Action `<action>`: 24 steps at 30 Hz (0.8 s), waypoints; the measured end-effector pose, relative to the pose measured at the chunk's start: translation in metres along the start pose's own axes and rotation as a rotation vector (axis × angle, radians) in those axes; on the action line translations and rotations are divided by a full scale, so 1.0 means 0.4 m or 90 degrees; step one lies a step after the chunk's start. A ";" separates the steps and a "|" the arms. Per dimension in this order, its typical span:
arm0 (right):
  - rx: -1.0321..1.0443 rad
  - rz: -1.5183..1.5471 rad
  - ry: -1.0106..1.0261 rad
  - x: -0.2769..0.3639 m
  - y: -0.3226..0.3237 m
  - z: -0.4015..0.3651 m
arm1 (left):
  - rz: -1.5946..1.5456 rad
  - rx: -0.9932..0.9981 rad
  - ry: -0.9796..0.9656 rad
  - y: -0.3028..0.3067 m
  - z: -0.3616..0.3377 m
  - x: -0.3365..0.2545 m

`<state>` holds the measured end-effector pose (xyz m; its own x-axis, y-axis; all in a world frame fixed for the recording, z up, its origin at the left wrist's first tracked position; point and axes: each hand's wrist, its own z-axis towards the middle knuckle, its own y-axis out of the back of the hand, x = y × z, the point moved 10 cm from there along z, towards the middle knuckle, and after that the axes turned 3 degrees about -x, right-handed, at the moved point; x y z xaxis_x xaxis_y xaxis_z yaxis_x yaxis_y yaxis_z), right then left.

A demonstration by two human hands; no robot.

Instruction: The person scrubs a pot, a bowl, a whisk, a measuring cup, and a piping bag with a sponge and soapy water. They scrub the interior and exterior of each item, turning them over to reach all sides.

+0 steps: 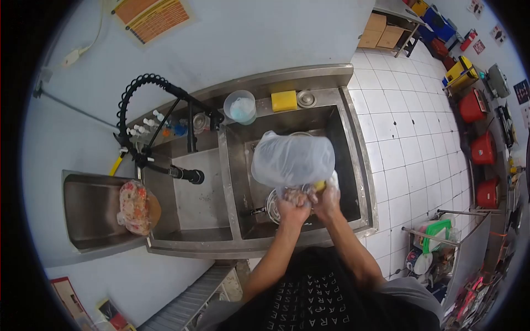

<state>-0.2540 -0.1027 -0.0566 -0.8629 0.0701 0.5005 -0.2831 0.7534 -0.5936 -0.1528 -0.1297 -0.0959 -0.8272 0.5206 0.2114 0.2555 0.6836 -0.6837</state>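
Over the right-hand basin (248, 223) both hands are close together at the near edge of a translucent plastic container or bag (292, 160); which of the two it is I cannot tell. My left hand (293, 203) has its fingers curled, soapy and blurred, and what they hold is unclear. My right hand (328, 198) is closed around a yellow sponge (319, 186), with white suds on its fingers. Beneath the hands, a round metal wire item (272, 207) lies in the basin, partly hidden.
A black spring faucet (187, 175) hangs over the left basin. Behind the right basin stand a clear tub (240, 106), a yellow sponge block (284, 101) and a round metal lid (306, 99). A patterned cloth bundle (135, 207) sits at the far left.
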 end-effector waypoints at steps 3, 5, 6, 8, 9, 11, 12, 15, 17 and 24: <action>-0.003 -0.047 0.167 0.141 0.034 -0.023 | 0.065 -0.030 -0.109 -0.083 -0.014 -0.035; -0.147 -0.292 0.351 0.286 -0.009 -0.113 | 0.234 0.054 -0.193 -0.115 0.001 -0.091; -0.098 -0.424 0.521 0.330 -0.067 -0.112 | 0.297 0.041 -0.167 -0.096 0.005 -0.082; -0.020 -0.632 0.599 0.297 -0.128 -0.070 | 0.404 0.027 -0.108 -0.082 -0.016 -0.030; 0.012 -0.706 0.505 0.234 -0.131 -0.032 | 0.448 0.018 -0.072 -0.071 -0.043 0.011; 0.105 -0.755 0.690 0.155 -0.162 -0.076 | 0.538 0.046 -0.094 -0.075 -0.079 0.041; 0.102 -0.762 0.678 0.120 -0.122 -0.055 | 0.564 0.041 -0.104 -0.081 -0.096 0.039; 0.055 -0.713 0.391 0.137 -0.015 0.052 | 0.696 0.089 -0.078 -0.072 -0.107 0.018; 0.042 -0.702 0.324 0.154 -0.035 0.021 | 0.751 0.176 -0.035 -0.063 -0.108 0.022; 0.122 -1.097 0.646 -0.019 -0.135 -0.207 | 0.766 0.232 -0.057 0.053 -0.056 -0.027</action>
<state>-0.1976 -0.0899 0.0239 0.7957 -0.1868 0.5762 -0.4899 0.3609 0.7936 -0.1273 -0.1093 -0.0973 -0.2018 0.6679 -0.7164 0.7283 -0.3868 -0.5657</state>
